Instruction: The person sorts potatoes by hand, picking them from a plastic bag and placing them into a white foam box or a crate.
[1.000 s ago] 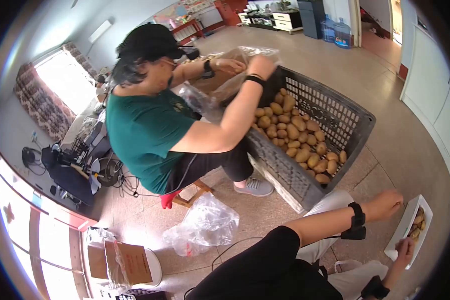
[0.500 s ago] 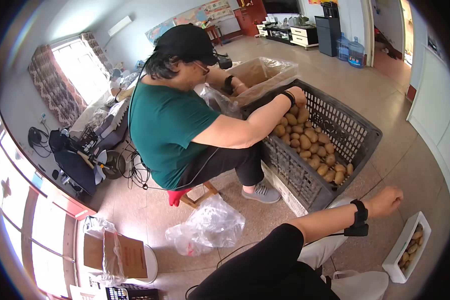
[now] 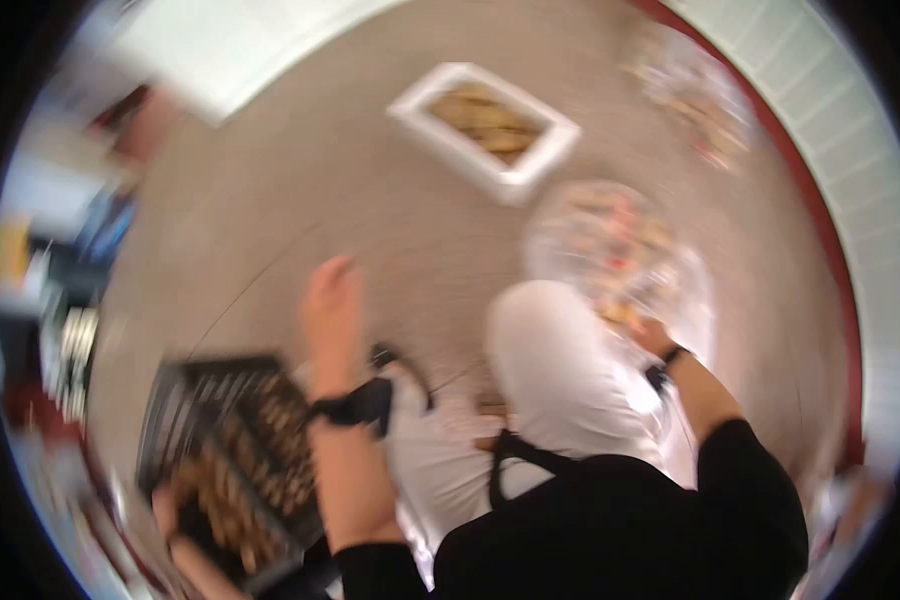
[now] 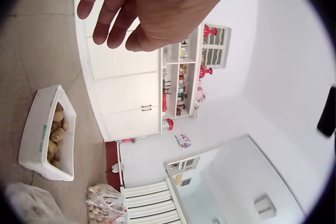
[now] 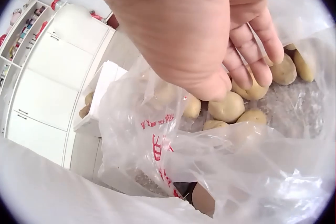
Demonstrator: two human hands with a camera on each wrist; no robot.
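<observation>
In the head view my left hand (image 3: 332, 310) is raised over the floor beside the black crate (image 3: 185, 375); in the left wrist view this hand (image 4: 157, 11) holds nothing, its fingers loosely bent. My right hand (image 3: 654, 338) reaches into a clear plastic bag (image 3: 595, 235) beside my knee. Up close in the right wrist view, the relaxed fingers of my right hand (image 5: 210, 40) lie over potatoes (image 5: 227, 107) inside the bag (image 5: 252, 155) with red print. Whether the fingertips press on a potato cannot be told.
A white box (image 3: 510, 185) of potatoes stands on the floor in front. Another clear bag (image 3: 695, 90) lies by the wall. Potatoes fill parts of the black crate, where another person's arm (image 3: 200, 565) reaches. A white cabinet (image 4: 126, 98) stands beyond.
The head view has swung from the other person to the white box and bags. My right hand, beside the box a second ago and then out of view, is now in the bag.
</observation>
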